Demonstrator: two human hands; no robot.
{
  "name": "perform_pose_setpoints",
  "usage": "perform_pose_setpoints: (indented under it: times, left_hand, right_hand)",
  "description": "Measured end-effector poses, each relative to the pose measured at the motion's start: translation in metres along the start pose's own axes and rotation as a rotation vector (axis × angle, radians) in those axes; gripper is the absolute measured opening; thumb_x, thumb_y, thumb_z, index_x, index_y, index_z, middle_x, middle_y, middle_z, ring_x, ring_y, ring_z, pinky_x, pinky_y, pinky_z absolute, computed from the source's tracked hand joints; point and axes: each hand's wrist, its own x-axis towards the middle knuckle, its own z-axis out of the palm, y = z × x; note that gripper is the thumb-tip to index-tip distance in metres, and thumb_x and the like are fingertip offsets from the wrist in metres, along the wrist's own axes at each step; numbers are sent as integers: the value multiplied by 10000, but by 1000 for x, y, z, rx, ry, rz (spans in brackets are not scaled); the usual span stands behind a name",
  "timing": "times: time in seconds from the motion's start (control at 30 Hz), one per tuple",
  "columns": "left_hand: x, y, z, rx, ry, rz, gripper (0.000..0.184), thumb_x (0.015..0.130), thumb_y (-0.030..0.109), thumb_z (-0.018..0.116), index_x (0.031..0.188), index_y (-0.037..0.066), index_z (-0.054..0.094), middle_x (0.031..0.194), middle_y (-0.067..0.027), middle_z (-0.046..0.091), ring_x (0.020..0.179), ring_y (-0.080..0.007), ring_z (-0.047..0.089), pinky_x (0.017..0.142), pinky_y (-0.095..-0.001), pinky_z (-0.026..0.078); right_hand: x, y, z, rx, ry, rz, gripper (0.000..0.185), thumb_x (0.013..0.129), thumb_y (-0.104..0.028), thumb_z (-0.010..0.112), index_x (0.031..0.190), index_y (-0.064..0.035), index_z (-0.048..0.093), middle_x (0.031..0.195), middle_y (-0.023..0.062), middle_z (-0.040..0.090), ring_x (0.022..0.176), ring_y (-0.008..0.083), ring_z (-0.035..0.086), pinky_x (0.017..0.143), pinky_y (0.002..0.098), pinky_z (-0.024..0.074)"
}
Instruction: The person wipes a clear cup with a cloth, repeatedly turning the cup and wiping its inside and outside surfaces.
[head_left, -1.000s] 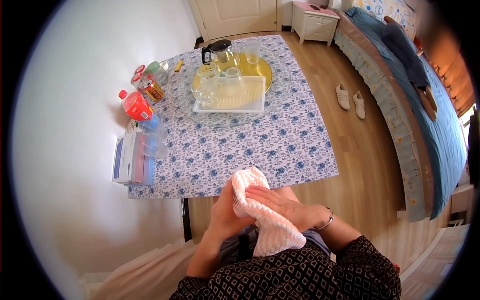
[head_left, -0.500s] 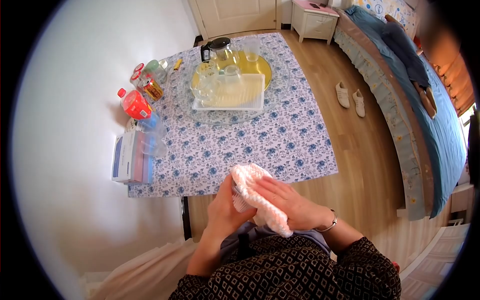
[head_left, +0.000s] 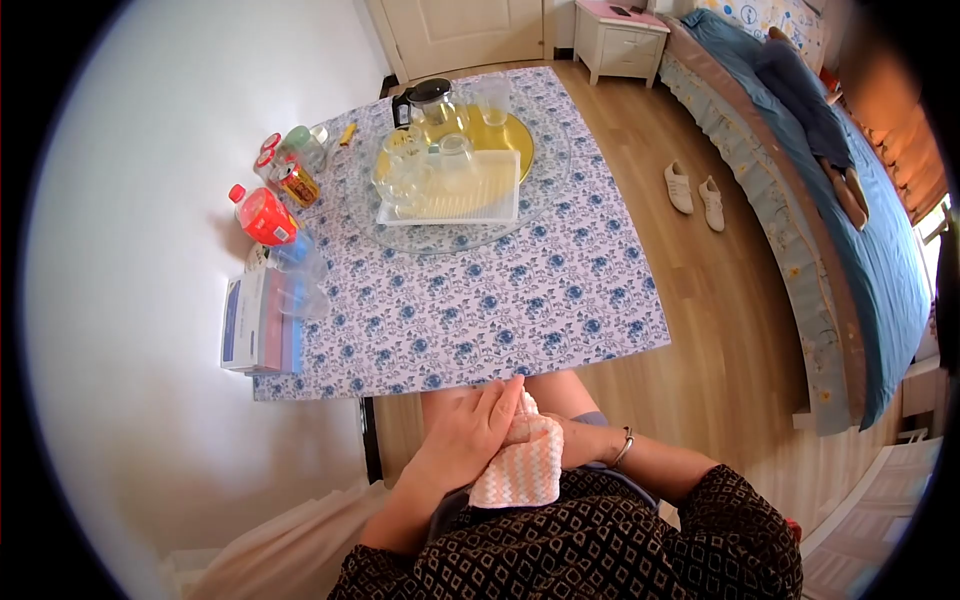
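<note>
My left hand [head_left: 467, 432] is closed, fingers together and pointing up, at the table's front edge above my lap. The clear ribbed drinking glass it held a moment ago is hidden behind the fingers and cloth. A pink-and-white zigzag cloth [head_left: 518, 468] hangs between my hands. My right hand [head_left: 575, 442], mostly covered by the cloth, grips it from the right side; a bracelet [head_left: 624, 447] circles that wrist.
Across the flowered table [head_left: 480, 300], a white ribbed tray [head_left: 470, 205] with clear glasses and a glass pitcher [head_left: 435, 110] stand on a glass turntable. Bottles, a can [head_left: 297, 185] and boxes [head_left: 250, 320] line the left wall. A person [head_left: 810, 100] lies on the bed.
My hands have moved lower and turned. The left hand's back now faces up, the right hand has slipped behind the cloth, and the glass has gone out of sight.
</note>
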Motion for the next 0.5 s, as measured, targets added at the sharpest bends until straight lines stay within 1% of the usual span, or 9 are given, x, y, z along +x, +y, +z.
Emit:
perform_pose_setpoints:
  times: [0.03,0.1,0.13,0.17,0.2,0.33,0.4,0.43,0.5]
  left_hand:
    - [2,-1,-3,-2,-1,0,535,770,94,523,1266,-14,353,1038,-150,532,834,-288,549,704,-359,454]
    - [7,0,-17,-97,-161,-96,505,774,103,532,1251,10,395,1079,-164,518,872,-292,554,723,-354,457]
    - [8,1,-24,-98,-162,-95,505,774,103,532,1251,10,395,1079,-164,518,872,-292,554,723,-354,457]
    - [10,0,-32,-91,-60,-49,487,766,120,561,1224,16,431,1097,-173,507,894,-295,554,747,-343,458]
    - [10,-1,-36,-85,42,-2,469,759,136,589,1197,22,468,1115,-183,497,916,-299,554,770,-333,458]
    - [2,-14,-42,-308,140,59,484,716,168,675,1142,4,514,1136,-174,487,968,-282,549,839,-330,438]
    - [-10,-20,-39,-891,298,-22,491,671,158,725,1093,-10,537,1142,-177,483,997,-288,533,882,-366,413]
    - [-12,-19,-33,-890,297,-23,491,671,158,725,1093,-10,537,1142,-177,483,997,-288,533,882,-366,413]
    - [-11,-8,-13,-1425,501,-70,450,656,136,723,1036,-25,543,1110,-170,485,1023,-310,509,897,-412,398]
  right_hand:
    - [1,1,2,116,41,-21,318,838,-138,555,1130,-19,516,1099,119,562,1005,221,549,862,321,439]
    - [2,0,3,233,83,-42,315,845,-141,552,1133,-18,517,1100,111,564,1004,211,551,862,318,444]
    - [3,-5,0,382,104,28,327,852,-141,548,1152,-18,507,1106,109,562,1021,200,542,873,314,442]
    - [4,-9,-2,529,127,98,339,858,-142,543,1171,-18,497,1112,106,560,1038,189,534,884,310,440]
    - [3,-12,-3,527,130,99,339,858,-142,543,1171,-18,497,1112,106,560,1038,189,534,884,310,440]
    - [5,-26,-3,1041,187,189,325,859,-132,543,1151,0,493,1080,112,567,1014,164,539,855,283,454]
    - [11,-29,-1,1302,207,225,318,859,-128,543,1141,10,491,1064,114,571,1002,152,542,841,269,462]
    - [11,-29,1,1353,191,222,316,860,-127,541,1140,10,489,1058,112,570,994,151,543,835,269,462]
    - [13,-27,6,1322,119,202,312,861,-125,537,1137,9,484,1048,108,568,979,151,544,823,269,464]
